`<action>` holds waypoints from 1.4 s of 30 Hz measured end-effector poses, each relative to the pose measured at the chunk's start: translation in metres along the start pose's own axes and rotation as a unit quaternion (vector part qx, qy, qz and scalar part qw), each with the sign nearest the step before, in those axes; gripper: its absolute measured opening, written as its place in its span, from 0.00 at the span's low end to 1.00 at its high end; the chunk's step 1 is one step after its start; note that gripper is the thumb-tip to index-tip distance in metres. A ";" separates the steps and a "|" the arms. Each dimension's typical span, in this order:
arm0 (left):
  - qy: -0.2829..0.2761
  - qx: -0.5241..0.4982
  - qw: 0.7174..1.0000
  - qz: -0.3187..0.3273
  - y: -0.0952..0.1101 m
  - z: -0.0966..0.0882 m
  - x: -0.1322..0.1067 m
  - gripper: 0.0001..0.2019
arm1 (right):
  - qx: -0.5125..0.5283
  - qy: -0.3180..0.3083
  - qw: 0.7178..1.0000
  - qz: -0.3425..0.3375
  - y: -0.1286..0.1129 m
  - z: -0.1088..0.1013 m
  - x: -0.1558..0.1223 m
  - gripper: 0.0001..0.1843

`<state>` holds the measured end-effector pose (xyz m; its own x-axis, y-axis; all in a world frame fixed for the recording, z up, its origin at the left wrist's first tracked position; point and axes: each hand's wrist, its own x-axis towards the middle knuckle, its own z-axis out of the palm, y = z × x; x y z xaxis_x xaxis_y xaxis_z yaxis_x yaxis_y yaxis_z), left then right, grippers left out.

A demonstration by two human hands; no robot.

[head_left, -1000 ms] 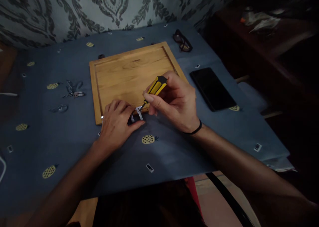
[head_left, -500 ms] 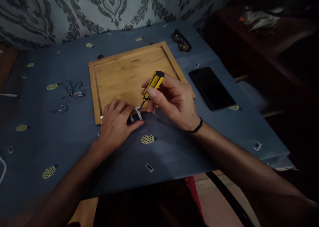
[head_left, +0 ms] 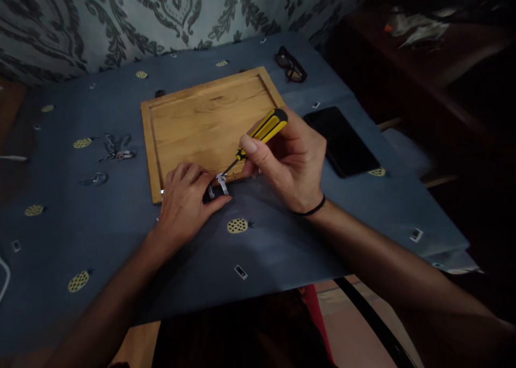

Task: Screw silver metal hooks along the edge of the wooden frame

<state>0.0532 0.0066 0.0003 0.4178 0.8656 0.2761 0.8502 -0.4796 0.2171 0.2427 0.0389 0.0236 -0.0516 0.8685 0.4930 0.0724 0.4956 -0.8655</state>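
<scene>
My right hand (head_left: 296,161) is closed on a screwdriver (head_left: 266,128) with a yellow and black handle. Its shaft slants down to the left, and the tip meets a small silvery metal fitting (head_left: 221,181) at the near edge of a framed wooden panel (head_left: 193,123). My left hand (head_left: 185,196) is closed around that fitting, thumb on the near side and fingers over the panel's edge. A dark part shows beneath the metal. The rest of the fitting is hidden by the fingers, so its exact kind is unclear.
Pliers (head_left: 119,150) lie left of the panel on the blue pineapple-print tablecloth (head_left: 121,239). To the right are a black phone (head_left: 342,142) and dark-framed glasses (head_left: 291,65). A patterned curtain (head_left: 181,13) hangs behind the table.
The screwdriver's handle has tipped over to the right, and my right hand has shifted slightly right with it. My left hand stays on the fitting.
</scene>
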 end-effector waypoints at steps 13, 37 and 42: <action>-0.004 -0.002 1.000 -0.007 0.000 0.000 0.000 0.18 | -0.005 -0.006 1.000 0.001 0.002 0.002 0.000 0.23; -0.033 0.005 0.999 -0.017 0.003 -0.001 0.001 0.17 | 0.057 -0.148 0.986 0.049 -0.007 -0.013 0.008 0.14; -0.030 0.025 0.999 -0.014 0.002 0.000 0.000 0.16 | 0.053 -0.101 0.993 0.041 -0.004 -0.007 0.005 0.19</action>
<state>0.0552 0.0057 0.0011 0.4109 0.8864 0.2131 0.8762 -0.4486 0.1764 0.2493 0.0415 0.0303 -0.2493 0.8808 0.4025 -0.0200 0.4108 -0.9115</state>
